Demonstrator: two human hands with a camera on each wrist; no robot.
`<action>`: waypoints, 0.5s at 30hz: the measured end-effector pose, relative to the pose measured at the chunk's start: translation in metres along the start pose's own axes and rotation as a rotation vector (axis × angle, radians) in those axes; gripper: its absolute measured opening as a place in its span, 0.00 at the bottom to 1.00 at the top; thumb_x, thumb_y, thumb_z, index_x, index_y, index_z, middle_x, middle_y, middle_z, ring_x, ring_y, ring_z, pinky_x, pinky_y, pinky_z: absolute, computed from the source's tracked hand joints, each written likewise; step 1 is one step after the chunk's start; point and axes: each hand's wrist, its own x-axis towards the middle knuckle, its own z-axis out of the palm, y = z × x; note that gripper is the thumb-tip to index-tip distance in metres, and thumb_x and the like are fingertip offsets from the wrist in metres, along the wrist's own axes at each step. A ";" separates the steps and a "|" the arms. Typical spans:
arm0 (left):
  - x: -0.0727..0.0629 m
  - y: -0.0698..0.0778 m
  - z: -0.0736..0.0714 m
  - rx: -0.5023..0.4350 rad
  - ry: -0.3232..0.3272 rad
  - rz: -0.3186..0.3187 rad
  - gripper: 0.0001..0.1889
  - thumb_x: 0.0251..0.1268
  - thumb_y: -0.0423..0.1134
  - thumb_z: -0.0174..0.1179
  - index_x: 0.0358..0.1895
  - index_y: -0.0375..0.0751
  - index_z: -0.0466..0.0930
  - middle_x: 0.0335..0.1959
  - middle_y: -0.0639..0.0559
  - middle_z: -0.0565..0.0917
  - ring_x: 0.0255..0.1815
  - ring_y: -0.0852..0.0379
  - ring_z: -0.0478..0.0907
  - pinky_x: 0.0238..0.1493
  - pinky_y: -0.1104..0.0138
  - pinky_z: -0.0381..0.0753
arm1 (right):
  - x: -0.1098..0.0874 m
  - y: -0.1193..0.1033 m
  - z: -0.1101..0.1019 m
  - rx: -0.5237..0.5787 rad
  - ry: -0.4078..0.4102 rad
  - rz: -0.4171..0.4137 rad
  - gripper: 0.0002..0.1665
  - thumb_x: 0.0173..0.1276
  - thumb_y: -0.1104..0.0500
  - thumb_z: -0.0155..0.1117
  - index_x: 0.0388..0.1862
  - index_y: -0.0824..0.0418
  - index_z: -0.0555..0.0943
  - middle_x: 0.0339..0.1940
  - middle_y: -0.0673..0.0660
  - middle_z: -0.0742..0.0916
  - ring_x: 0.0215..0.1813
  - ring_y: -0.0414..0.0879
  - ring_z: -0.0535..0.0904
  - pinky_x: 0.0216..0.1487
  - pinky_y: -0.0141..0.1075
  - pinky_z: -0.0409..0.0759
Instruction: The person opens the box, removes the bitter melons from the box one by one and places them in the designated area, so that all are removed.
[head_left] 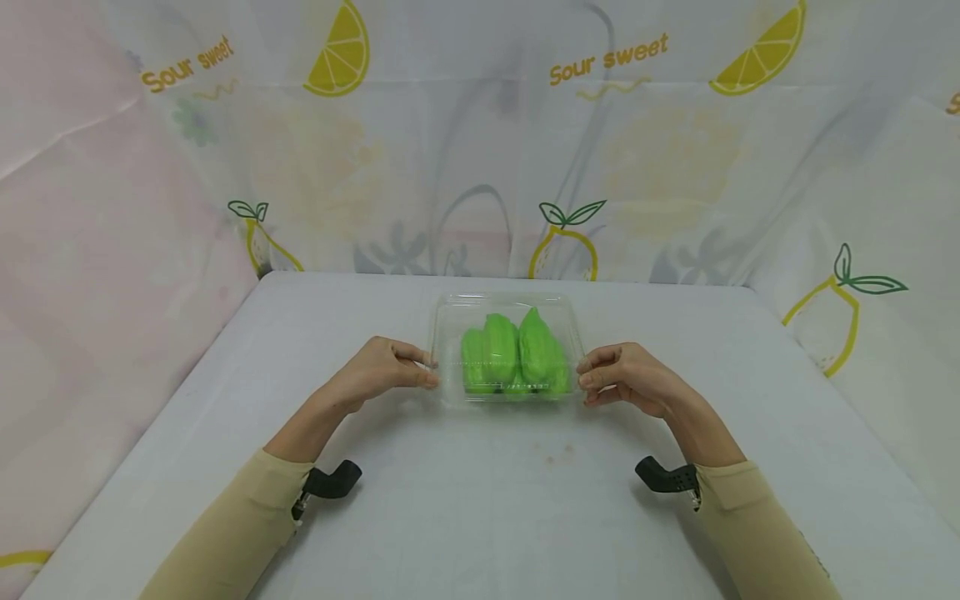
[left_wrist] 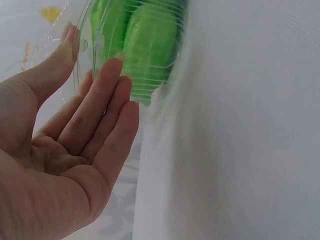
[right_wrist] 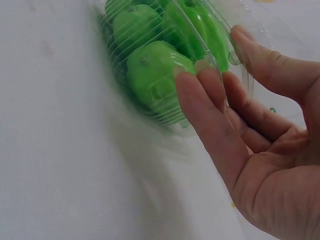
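A clear plastic clamshell box [head_left: 450,325] is on the white table, with its lid over several bright green, ribbed gourd-like pieces [head_left: 501,350]. At its left side my left hand [head_left: 382,367] holds the edge between thumb and fingers. In the left wrist view, the left thumb [left_wrist: 67,47] is by the rim and the fingers [left_wrist: 92,112] rest along the ridged wall. My right hand [head_left: 626,377] grips the opposite edge. The right wrist view has that thumb [right_wrist: 265,60] at the rim's tab and the fingers [right_wrist: 205,115] against the side below.
White cloth covers the table [head_left: 480,517], with a few faint brownish spots in front of the box. A lemon-printed curtain [head_left: 420,167] hangs behind the table and along its sides. Black wrist mounts [head_left: 333,481] stick out from both beige sleeves [head_left: 232,525].
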 end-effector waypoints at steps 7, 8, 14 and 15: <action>0.000 -0.002 -0.001 -0.031 -0.017 0.020 0.21 0.54 0.47 0.74 0.49 0.40 0.87 0.49 0.50 0.89 0.46 0.58 0.86 0.56 0.61 0.82 | 0.001 0.001 -0.001 0.005 0.002 0.002 0.15 0.65 0.67 0.65 0.48 0.74 0.77 0.31 0.51 0.84 0.32 0.46 0.87 0.43 0.41 0.88; 0.000 -0.003 -0.001 -0.035 -0.023 0.024 0.21 0.55 0.46 0.74 0.49 0.40 0.87 0.49 0.49 0.89 0.46 0.58 0.86 0.56 0.61 0.82 | 0.002 0.001 -0.001 0.001 0.003 0.002 0.15 0.65 0.67 0.65 0.48 0.74 0.77 0.31 0.51 0.84 0.32 0.46 0.87 0.43 0.41 0.88; 0.000 -0.002 -0.003 -0.064 -0.060 0.027 0.22 0.56 0.44 0.73 0.51 0.36 0.85 0.48 0.49 0.89 0.45 0.59 0.86 0.54 0.63 0.84 | 0.001 -0.001 -0.001 -0.018 -0.001 -0.002 0.16 0.65 0.66 0.66 0.48 0.75 0.76 0.30 0.51 0.85 0.32 0.46 0.87 0.44 0.42 0.88; 0.000 -0.002 -0.003 -0.069 -0.067 0.026 0.22 0.56 0.44 0.73 0.52 0.36 0.84 0.48 0.49 0.89 0.45 0.58 0.86 0.54 0.63 0.84 | 0.000 -0.002 0.000 -0.024 -0.002 -0.003 0.17 0.65 0.66 0.66 0.48 0.76 0.76 0.31 0.51 0.85 0.32 0.47 0.87 0.44 0.42 0.88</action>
